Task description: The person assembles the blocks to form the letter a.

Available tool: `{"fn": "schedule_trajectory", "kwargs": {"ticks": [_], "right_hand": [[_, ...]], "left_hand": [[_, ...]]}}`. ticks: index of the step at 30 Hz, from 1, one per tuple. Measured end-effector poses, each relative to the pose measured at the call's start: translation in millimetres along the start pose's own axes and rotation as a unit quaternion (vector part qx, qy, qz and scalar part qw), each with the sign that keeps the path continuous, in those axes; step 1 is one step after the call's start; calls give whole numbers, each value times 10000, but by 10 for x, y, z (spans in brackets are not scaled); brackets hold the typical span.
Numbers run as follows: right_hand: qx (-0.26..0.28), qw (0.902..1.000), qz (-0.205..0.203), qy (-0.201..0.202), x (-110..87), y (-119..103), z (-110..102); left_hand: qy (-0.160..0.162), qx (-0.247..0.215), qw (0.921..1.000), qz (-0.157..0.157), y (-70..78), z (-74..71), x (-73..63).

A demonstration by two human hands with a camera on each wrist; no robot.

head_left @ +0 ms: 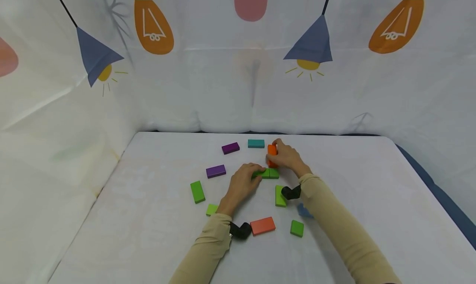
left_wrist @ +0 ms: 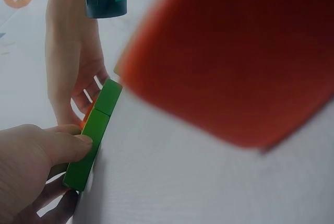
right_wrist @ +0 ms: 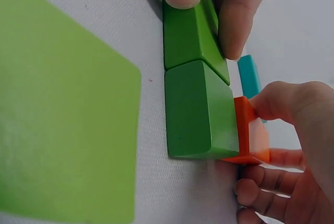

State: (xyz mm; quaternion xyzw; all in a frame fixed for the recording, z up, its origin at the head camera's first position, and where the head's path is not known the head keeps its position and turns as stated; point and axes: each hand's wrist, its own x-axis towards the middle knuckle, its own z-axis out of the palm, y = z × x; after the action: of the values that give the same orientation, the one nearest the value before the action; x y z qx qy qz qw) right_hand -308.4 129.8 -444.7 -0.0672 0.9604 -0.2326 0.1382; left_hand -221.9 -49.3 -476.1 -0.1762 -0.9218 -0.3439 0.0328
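Note:
In the head view, my left hand (head_left: 241, 184) pinches a longer green block (head_left: 265, 174) between thumb and fingers. Its far end meets a shorter green block (head_left: 274, 173), end to end. My right hand (head_left: 289, 156) grips an orange block (head_left: 272, 151), thumb at one side and fingers around the other. From the right wrist view, this orange block (right_wrist: 255, 138) touches or nearly touches the side of the shorter green block (right_wrist: 190, 112). The left thumb (left_wrist: 73, 146) lies on the longer green block (left_wrist: 86, 158) in the left wrist view.
Purple blocks (head_left: 216, 171) and a teal block (head_left: 256, 143) lie beyond and left of the hands. Nearer are a red-orange block (head_left: 262, 225), a green cube-like block (head_left: 297, 228), a light-green block (head_left: 279, 196) and a blue block (head_left: 304, 211) partly under the right sleeve.

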Motion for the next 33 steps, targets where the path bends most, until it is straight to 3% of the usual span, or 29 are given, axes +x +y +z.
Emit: {"fn": "schedule_trajectory", "kwargs": {"ticks": [33], "right_hand": [[-210,9998,-64,-17,-43,-7,34]], "left_hand": [[-3,-73,10000,-35,-5,17,5]]}}
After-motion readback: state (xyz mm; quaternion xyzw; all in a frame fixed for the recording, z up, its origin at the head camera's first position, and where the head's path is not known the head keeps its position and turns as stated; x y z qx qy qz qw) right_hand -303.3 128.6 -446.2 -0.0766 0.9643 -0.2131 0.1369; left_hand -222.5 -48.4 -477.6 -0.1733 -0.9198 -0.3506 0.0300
